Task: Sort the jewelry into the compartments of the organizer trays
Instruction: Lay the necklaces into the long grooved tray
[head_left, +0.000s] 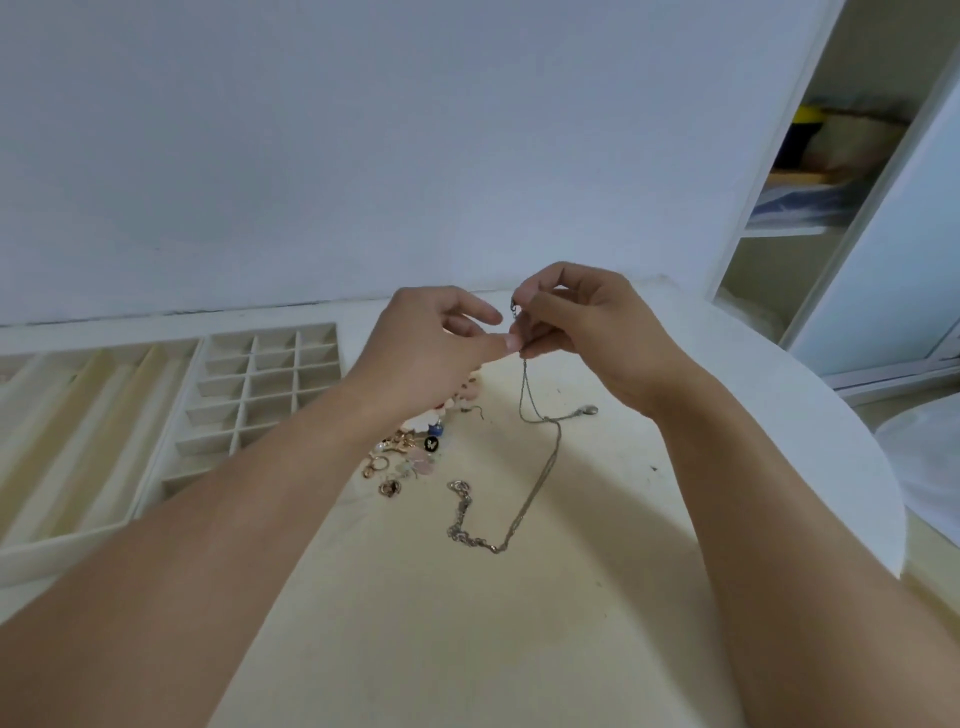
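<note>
— So, where is the thin silver chain necklace from where you stand?

— Its top end is pinched in the right hand, fingers curled tight on it near the clasp, raised above the cream tabletop. From there it hangs straight down, touches the table, and trails toward the person, ending in a chunkier silver link section lying flat.

— And the left hand?

— Just beside the right one, thumb and forefinger tips meeting at the chain right under the other hand's grip. It looks like a pinch, though the strand is too fine to say for sure.

— The rest of the jewelry?

— A small heap of gold-toned and pink earrings and charms sits under the left wrist, between the chain and the white grid-compartment organizer tray. That tray lies left of both hands, well apart from the necklace. Further left is a white tray with long narrow slots.
</note>
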